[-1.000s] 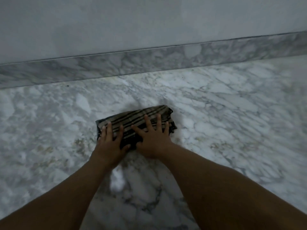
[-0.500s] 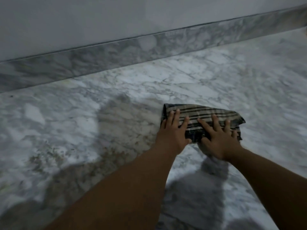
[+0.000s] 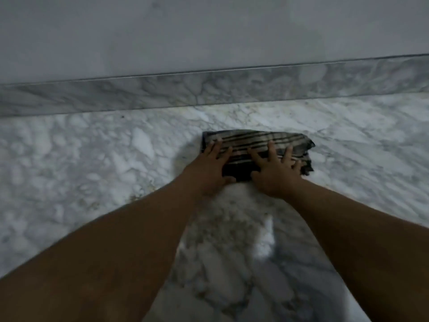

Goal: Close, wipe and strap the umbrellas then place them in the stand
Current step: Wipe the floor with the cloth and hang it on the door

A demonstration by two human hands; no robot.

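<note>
A folded striped cloth (image 3: 255, 138), dark with pale bands, lies flat on the marble floor (image 3: 92, 163) a little short of the wall. Both my palms press down on it. My left hand (image 3: 209, 168) covers the cloth's left end and my right hand (image 3: 276, 175) its middle and right part. The fingers of both hands are spread and flat, not curled around the fabric. No umbrella and no stand are in view.
A marble skirting strip (image 3: 162, 95) runs along the base of a plain pale wall (image 3: 185, 31) just beyond the cloth. Grey-veined white marble floor extends to the left, right and toward me. My forearms cross the lower half of the view.
The cloth has slid under both hands across the floor, first to the right, and now sits closer to the skirting. Both hands stay flat on it.
</note>
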